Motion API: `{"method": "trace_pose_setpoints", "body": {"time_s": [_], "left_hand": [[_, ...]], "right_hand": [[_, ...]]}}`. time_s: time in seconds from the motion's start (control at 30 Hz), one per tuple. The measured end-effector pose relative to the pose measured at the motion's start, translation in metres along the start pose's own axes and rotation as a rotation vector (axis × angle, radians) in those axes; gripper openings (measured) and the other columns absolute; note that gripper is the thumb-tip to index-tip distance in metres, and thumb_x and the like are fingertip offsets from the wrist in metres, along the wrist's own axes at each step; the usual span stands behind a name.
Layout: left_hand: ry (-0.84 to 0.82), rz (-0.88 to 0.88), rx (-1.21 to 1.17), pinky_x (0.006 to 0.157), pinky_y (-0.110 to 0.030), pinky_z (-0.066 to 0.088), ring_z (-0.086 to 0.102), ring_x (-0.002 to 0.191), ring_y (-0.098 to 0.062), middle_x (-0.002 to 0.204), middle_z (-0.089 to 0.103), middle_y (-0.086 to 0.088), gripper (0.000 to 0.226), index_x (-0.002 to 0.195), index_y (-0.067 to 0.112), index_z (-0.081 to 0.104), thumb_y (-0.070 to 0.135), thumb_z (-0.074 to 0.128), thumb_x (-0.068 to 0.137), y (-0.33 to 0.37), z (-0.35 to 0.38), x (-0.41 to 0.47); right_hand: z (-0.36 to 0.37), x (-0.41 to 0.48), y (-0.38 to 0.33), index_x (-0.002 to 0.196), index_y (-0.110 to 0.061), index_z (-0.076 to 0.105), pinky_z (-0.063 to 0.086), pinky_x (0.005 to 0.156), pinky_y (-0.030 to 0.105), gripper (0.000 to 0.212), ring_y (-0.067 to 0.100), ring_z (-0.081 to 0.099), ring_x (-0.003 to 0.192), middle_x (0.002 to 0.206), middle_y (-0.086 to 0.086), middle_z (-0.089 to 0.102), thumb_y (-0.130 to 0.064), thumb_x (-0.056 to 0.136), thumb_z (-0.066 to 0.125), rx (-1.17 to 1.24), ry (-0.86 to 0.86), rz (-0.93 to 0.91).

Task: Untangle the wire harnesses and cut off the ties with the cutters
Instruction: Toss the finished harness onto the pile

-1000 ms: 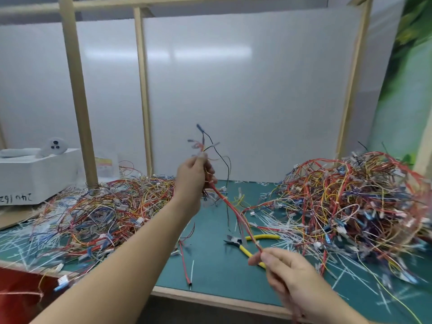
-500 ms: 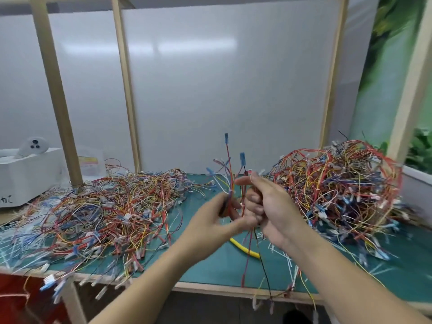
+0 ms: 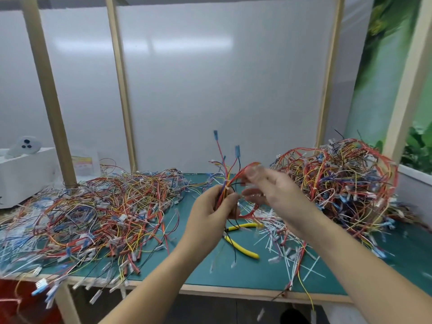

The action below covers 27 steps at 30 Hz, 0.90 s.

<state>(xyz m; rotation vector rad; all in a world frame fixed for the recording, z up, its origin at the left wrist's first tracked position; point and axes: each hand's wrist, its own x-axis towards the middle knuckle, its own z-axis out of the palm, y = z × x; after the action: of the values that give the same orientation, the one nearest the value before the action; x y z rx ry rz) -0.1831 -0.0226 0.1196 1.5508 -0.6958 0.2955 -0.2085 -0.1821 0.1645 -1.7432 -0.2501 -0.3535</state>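
Note:
My left hand (image 3: 211,210) grips a small wire harness (image 3: 228,169) above the green mat; its red, yellow and black wires fan upward with blue connectors at the tips. My right hand (image 3: 271,191) is beside it, blurred by motion, with a red wire loop bending over its fingertips; whether it pinches that loop is unclear. The yellow-handled cutters (image 3: 242,239) lie on the mat below both hands, partly hidden by my left hand.
A flat tangle of harnesses (image 3: 100,213) covers the mat's left side, spilling over the front edge. A tall tangled heap (image 3: 343,181) stands at the right. Cut white ties (image 3: 280,235) litter the mat near the cutters. A white box (image 3: 23,176) sits far left behind wooden posts.
My right hand came up from near the table edge to meet the left, then drew slightly right with a red loop. The harness stays in my left hand, now folded.

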Motion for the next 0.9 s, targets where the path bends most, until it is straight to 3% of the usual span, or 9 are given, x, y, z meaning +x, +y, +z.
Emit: {"method": "trace_pose_setpoints", "body": {"time_s": [0.1,0.2,0.3,0.37,0.47,0.6,0.7,0.83,0.9], "left_hand": [[-0.022,0.065,0.105,0.071,-0.048,0.055,0.061,0.073,-0.03,0.073,0.062,-0.005,0.014,0.09,0.015,0.063,0.012,0.053,0.1,0.0,0.008,0.002],[-0.078,0.129,0.276,0.064,-0.024,0.049,0.06,0.071,-0.01,0.075,0.064,0.005,0.019,0.084,0.026,0.059,0.013,0.049,0.094,-0.001,0.014,0.003],[-0.14,0.237,0.549,0.075,-0.028,0.046,0.055,0.084,-0.01,0.089,0.056,0.006,0.012,0.097,0.022,0.062,0.026,0.051,0.099,-0.003,0.011,0.008],[-0.19,0.291,0.699,0.082,-0.031,0.046,0.052,0.09,-0.013,0.095,0.052,0.006,0.026,0.103,0.019,0.063,0.04,0.048,0.098,-0.004,0.008,0.011],[-0.197,0.345,0.965,0.081,-0.035,0.044,0.05,0.088,-0.019,0.094,0.052,0.001,0.049,0.102,0.017,0.063,0.058,0.036,0.094,-0.005,0.005,0.011],[-0.159,0.253,0.96,0.088,-0.031,0.043,0.052,0.096,-0.016,0.1,0.053,0.003,0.054,0.106,0.021,0.065,0.065,0.036,0.094,-0.012,-0.003,0.012],[-0.164,0.225,0.924,0.089,-0.029,0.042,0.051,0.098,-0.012,0.101,0.052,0.007,0.04,0.107,0.023,0.065,0.056,0.045,0.097,-0.017,-0.007,0.013],[-0.194,0.159,0.911,0.085,-0.026,0.042,0.05,0.096,-0.01,0.097,0.054,0.009,0.027,0.1,0.024,0.065,0.047,0.05,0.099,-0.025,-0.02,0.017],[-0.201,0.121,0.938,0.083,-0.025,0.042,0.05,0.095,-0.008,0.096,0.055,0.01,0.026,0.099,0.025,0.066,0.046,0.05,0.099,-0.033,-0.034,0.019]], "right_hand": [[0.008,-0.006,0.006,0.101,-0.02,0.07,0.058,0.084,0.03,0.037,0.012,0.071,0.092,0.095,-0.003,0.075,-0.053,0.088,0.059,-0.183,-0.104,-0.06],[0.011,-0.004,0.01,0.095,-0.016,0.066,0.061,0.075,0.039,0.025,0.022,0.072,0.083,0.087,0.002,0.074,-0.041,0.096,0.062,-0.232,-0.054,-0.058],[0.007,0.001,0.013,0.092,-0.008,0.068,0.058,0.076,0.051,0.022,0.028,0.069,0.077,0.08,0.006,0.071,-0.029,0.098,0.062,-0.185,-0.011,-0.059],[0.001,0.003,0.014,0.09,-0.011,0.07,0.057,0.075,0.047,0.017,0.024,0.069,0.075,0.078,0.007,0.071,-0.024,0.098,0.062,-0.208,0.0,-0.086],[-0.005,0.011,0.017,0.084,-0.019,0.067,0.054,0.064,0.034,0.019,0.015,0.068,0.069,0.073,0.002,0.071,-0.029,0.098,0.06,-0.454,0.018,-0.121],[-0.041,0.046,0.01,0.083,-0.025,0.061,0.048,0.055,0.037,0.022,0.01,0.06,0.056,0.065,-0.003,0.064,-0.036,0.101,0.053,-0.747,0.132,-0.155],[-0.099,0.086,-0.011,0.112,-0.013,0.063,0.052,0.068,0.035,0.027,0.024,0.066,0.077,0.086,0.008,0.068,-0.035,0.102,0.052,-1.08,0.191,0.073],[-0.138,0.113,-0.035,0.136,-0.01,0.055,0.046,0.106,0.046,0.066,0.033,0.055,0.126,0.141,0.013,0.055,-0.062,0.096,0.046,-1.66,-0.004,0.638],[-0.135,0.118,-0.04,0.132,-0.016,0.059,0.048,0.098,0.041,0.056,0.03,0.057,0.122,0.135,0.007,0.059,-0.057,0.096,0.048,-1.732,0.074,0.651]]}}
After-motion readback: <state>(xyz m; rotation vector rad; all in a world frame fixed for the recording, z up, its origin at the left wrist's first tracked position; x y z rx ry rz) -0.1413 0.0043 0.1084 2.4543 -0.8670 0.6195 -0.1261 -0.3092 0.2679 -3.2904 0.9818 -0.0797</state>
